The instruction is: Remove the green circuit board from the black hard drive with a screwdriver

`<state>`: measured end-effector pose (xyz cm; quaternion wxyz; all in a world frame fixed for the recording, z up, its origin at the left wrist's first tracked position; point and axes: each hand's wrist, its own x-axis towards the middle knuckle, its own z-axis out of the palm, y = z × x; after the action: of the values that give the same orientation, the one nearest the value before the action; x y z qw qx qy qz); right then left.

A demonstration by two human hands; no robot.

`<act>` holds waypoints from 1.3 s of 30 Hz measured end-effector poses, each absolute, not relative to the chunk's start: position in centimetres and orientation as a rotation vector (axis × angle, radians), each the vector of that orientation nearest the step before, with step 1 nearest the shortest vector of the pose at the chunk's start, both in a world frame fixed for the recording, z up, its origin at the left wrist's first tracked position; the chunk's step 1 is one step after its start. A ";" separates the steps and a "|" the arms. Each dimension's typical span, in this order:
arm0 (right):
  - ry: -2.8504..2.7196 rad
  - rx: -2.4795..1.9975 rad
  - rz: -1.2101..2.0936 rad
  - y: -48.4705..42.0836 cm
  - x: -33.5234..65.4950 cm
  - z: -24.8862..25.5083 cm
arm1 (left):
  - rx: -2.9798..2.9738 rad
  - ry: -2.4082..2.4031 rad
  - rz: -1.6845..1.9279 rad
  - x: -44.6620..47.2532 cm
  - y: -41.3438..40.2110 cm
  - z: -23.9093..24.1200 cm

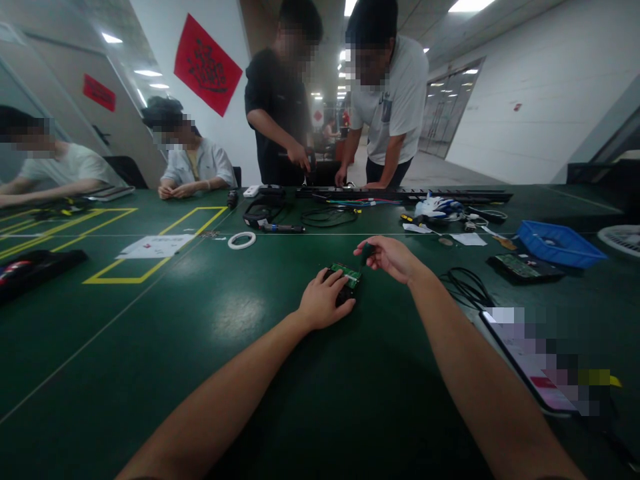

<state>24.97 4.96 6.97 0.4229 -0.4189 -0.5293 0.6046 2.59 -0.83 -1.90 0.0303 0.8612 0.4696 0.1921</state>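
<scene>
In the head view my left hand (325, 300) lies over a black device with a green circuit board (353, 277) on the table, fingers across its top and thumb along its near side, holding it down. Part of the device is hidden under that hand. At the board's right edge, my right hand (395, 259) is closed in a pinch around a small dark-handled tool (369, 252), which looks like a screwdriver. Its thin end points down beside the board; whether it touches is too small to tell.
A white tape roll (242, 241), a black cable (327, 217) and a blue-and-white bundle (440, 207) lie farther back. At right are a blue tray (560, 245), another circuit-board device (525, 267) and a tablet-like screen (530, 363). Several people are across the table.
</scene>
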 end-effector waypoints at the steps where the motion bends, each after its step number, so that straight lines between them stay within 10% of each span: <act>1: -1.308 -1.050 1.527 5.0 24.9 7.0 | 2.659 1.446 0.594 2.6 -0.8 -1.9; 39: -1.415 -1.012 1.432 4.0 24.8 8.1 | 2.655 1.448 0.563 2.6 -0.9 -1.7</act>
<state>24.82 4.03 8.10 0.4299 -0.4055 -0.5669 0.5739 2.56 -0.93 -1.69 0.0326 0.8626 0.4705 0.1828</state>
